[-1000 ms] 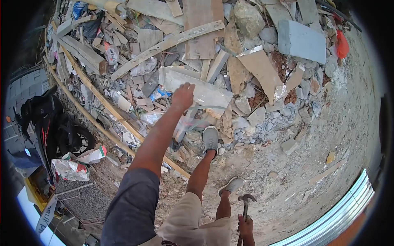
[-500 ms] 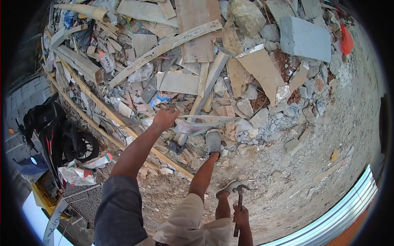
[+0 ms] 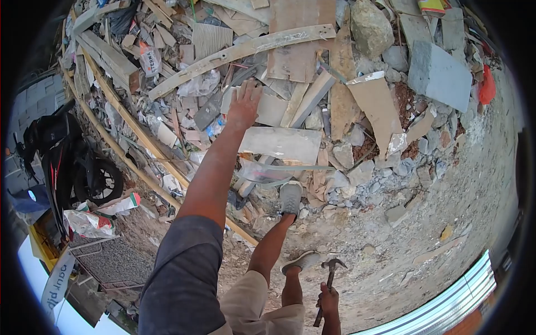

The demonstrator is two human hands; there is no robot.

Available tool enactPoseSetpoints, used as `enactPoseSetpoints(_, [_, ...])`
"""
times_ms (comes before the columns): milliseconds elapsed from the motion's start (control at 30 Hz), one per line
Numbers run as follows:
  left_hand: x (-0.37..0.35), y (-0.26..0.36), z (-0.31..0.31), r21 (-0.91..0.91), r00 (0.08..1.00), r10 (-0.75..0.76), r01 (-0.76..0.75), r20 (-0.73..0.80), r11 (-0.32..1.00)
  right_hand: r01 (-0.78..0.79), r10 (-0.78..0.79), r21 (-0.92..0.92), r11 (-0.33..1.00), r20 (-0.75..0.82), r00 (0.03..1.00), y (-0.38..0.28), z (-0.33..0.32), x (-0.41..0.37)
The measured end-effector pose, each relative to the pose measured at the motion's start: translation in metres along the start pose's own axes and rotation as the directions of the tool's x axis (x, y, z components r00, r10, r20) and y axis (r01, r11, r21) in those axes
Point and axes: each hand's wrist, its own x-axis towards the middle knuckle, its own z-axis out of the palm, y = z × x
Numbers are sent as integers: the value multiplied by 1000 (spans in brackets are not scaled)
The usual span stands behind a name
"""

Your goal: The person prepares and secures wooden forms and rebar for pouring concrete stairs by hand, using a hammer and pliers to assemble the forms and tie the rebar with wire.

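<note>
My left hand (image 3: 244,104) reaches over the rubble, its fingers stretched out on or just above a pale flat piece (image 3: 271,107), and it holds nothing visible. Just below it lies another pale board (image 3: 280,143) with whitish marks. Nearer my feet is a clear plastic bag (image 3: 254,171) beside a thin greenish strip (image 3: 301,167). Low in the view, my right hand (image 3: 328,300) is closed round the handle of a claw hammer (image 3: 331,273), whose head points up, away from me.
A long curved wooden plank (image 3: 245,53) crosses the heap. Large stones (image 3: 371,28) and a grey block (image 3: 440,77) lie at upper right. Long poles (image 3: 131,120) edge the heap's left side, near a parked motorcycle (image 3: 61,162). My shoes (image 3: 291,198) are on rubble and dirt.
My left hand has moved up and right, away from the plastic bag, and its fingers have stretched out. A pale board now shows below it. The view has shifted; the hammer remains in my right hand.
</note>
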Motion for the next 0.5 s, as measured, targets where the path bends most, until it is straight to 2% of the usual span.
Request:
enactPoseSetpoints(33, [0,-4,12,-7,1000,-21,21,10,1000,-3,3,0,1000,40,999,-2,4,-1])
enactPoseSetpoints(100, [2,-7,23,202,999,16,-7,-40,979,15,-13,-27,1000,89,996,-3,11,-4])
enactPoseSetpoints(133, [-4,-9,22,201,999,9,0,-46,980,38,-32,-52,998,103,994,2,19,-7])
enactPoseSetpoints(167, [-6,-10,19,90,985,-45,30,168,995,43,-35,-69,997,112,993,0,23,-10])
enactPoseSetpoints(200, [-10,-11,12,-13,922,-70,82,381,997,49,-41,-69,996,113,993,-1,25,-14])
enactPoseSetpoints(233, [-18,-13,8,-9,924,-75,84,375,996,61,-49,-93,994,132,990,-2,27,-16])
enactPoseSetpoints(300, [-31,-21,-6,-229,909,-77,184,409,956,109,-89,-118,987,166,982,-10,30,-20])
enactPoseSetpoints(333, [-38,-25,-19,-228,915,-84,186,395,956,125,-105,-117,985,167,980,-16,31,-20])
enactPoseSetpoints(433, [-63,-30,-64,-520,977,-200,209,75,828,111,-91,-124,986,156,984,-23,31,-16])
enactPoseSetpoints(467, [-66,-35,-65,-519,977,-198,209,77,829,124,-106,-119,985,144,984,-27,29,-15])
enactPoseSetpoints(500, [-66,-42,-69,-707,954,-283,270,102,653,137,-122,-110,984,131,984,-31,27,-12])
